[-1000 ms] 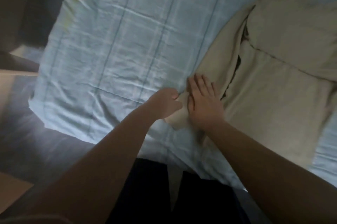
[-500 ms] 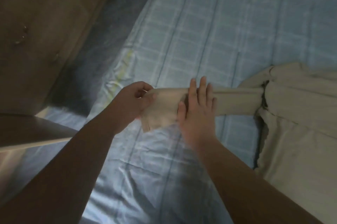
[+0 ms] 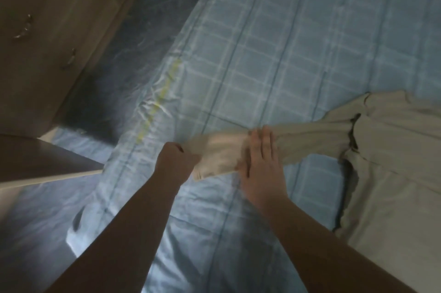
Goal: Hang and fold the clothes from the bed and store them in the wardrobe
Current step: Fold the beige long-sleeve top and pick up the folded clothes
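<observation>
A beige garment [image 3: 391, 173] lies spread on the right side of the bed [image 3: 274, 42], which has a light blue checked sheet. One sleeve [image 3: 219, 152] stretches out to the left from its body. My left hand [image 3: 175, 161] grips the sleeve's cuff end in a closed fist. My right hand [image 3: 261, 164] lies flat on the sleeve with straight fingers, just right of the cuff. The garment's right part runs out of frame.
A brown wooden wardrobe [image 3: 47, 30] with metal handles stands at the upper left, across a dark strip of floor [image 3: 143, 30] from the bed. A dark door or panel edge [image 3: 47, 166] juts in at mid-left, near the bed's corner.
My left hand pulled the sleeve out leftward, away from the garment's body. My right hand went along, staying flat on the sleeve. The view swung up and left, bringing the wardrobe into sight.
</observation>
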`<action>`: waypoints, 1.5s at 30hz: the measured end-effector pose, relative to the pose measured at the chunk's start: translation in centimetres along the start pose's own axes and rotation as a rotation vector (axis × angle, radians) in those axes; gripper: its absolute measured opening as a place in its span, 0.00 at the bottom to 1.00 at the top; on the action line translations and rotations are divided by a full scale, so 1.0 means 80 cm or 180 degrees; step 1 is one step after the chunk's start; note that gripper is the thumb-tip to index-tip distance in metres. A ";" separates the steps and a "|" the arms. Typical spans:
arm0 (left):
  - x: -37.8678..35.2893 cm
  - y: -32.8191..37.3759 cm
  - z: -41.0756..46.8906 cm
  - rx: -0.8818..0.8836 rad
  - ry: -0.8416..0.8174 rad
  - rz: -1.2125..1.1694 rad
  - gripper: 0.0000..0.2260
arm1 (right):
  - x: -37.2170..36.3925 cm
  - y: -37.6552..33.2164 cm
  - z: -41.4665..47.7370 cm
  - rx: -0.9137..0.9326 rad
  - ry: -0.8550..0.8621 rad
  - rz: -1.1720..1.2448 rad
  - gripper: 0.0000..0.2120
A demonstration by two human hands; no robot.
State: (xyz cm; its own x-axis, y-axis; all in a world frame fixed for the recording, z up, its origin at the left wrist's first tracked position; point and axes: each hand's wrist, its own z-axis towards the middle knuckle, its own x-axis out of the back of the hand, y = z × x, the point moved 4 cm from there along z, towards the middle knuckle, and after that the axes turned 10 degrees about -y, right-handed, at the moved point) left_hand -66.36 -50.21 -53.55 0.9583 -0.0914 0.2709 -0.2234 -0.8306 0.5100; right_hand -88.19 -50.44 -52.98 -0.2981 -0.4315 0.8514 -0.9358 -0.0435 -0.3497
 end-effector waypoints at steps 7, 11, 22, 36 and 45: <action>-0.017 0.013 -0.022 -0.0466 0.0132 -0.0017 0.08 | 0.023 0.007 0.000 0.0081 0.0089 0.0403 0.30; -0.022 0.009 -0.037 -0.0604 0.0137 -0.0517 0.06 | 0.031 0.002 0.004 0.0151 0.0079 -0.0049 0.26; -0.054 -0.095 -0.070 -0.0297 -0.0036 -0.0997 0.10 | -0.035 0.018 -0.036 0.0158 -0.0679 -0.0978 0.32; -0.091 -0.005 -0.137 -0.1335 -0.1178 -0.1574 0.12 | 0.052 -0.021 -0.096 -0.0362 -0.0932 0.3708 0.15; -0.223 0.079 -0.159 -0.2019 0.0090 0.0032 0.20 | 0.165 0.135 -0.058 -0.0860 -0.0233 0.3824 0.17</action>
State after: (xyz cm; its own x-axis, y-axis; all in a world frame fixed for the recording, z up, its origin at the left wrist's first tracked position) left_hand -87.11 -46.85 -44.75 0.9524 -0.0758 0.2952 -0.3029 -0.3421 0.8895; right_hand -103.14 -52.43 -43.69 -0.9927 -0.1189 0.0185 -0.0866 0.5995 -0.7957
